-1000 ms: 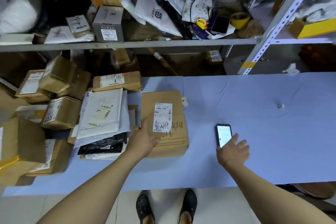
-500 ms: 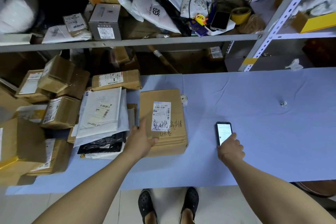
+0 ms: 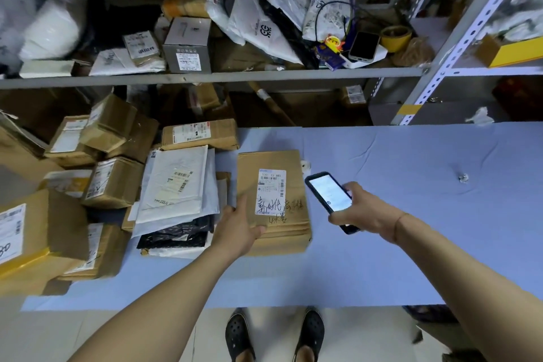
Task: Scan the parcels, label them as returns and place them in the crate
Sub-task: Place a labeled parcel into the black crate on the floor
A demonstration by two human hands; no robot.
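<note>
A flat brown cardboard parcel (image 3: 273,164) lies on the blue table (image 3: 411,185), with a white shipping label and black handwriting on top. My left hand (image 3: 238,226) rests on its near left corner, thumb across the top. My right hand (image 3: 361,209) grips a black phone (image 3: 327,195) with a lit screen, held above the table just right of the parcel. No crate is in view.
A heap of brown boxes (image 3: 111,182) and white mailers (image 3: 176,185) covers the table's left end. A metal shelf (image 3: 205,77) behind carries bags, a grey box (image 3: 188,44) and a second phone (image 3: 363,45). A small tape roll (image 3: 305,166) sits by the parcel.
My right hand has picked the phone up off the table and brought it left, toward the parcel. My left hand has stayed on the parcel.
</note>
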